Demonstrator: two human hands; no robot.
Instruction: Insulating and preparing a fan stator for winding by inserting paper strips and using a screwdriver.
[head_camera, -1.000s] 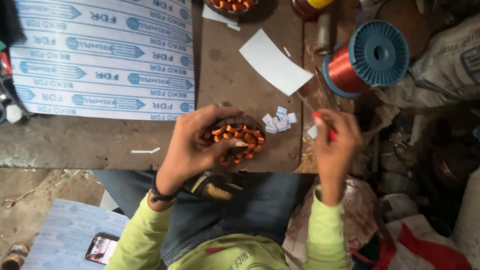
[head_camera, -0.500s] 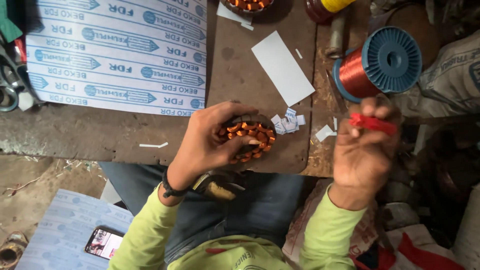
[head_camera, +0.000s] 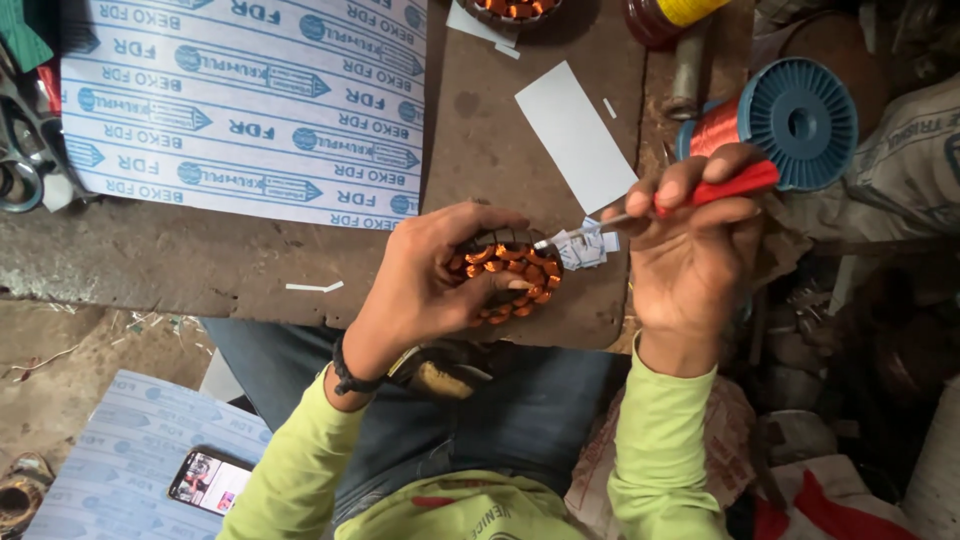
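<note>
My left hand (head_camera: 435, 280) grips a round motor stator wound with copper coils (head_camera: 510, 275), held at the near edge of the brown workbench (head_camera: 480, 130). My right hand (head_camera: 690, 255) holds a red-handled screwdriver (head_camera: 715, 187); its thin metal shaft points left, with the tip at the stator's upper right rim. A small heap of white paper slips (head_camera: 583, 247) lies on the bench just right of the stator, under the shaft.
A blue spool of copper wire (head_camera: 785, 120) stands at the right. A white paper strip (head_camera: 575, 135) and a large printed white-and-blue sheet (head_camera: 250, 100) lie on the bench. Scissors (head_camera: 20, 165) sit far left. A phone (head_camera: 210, 480) lies on the floor sheet.
My right hand came back left from the spool side and turned the screwdriver so its tip reaches the stator. My left hand kept its hold on the stator.
</note>
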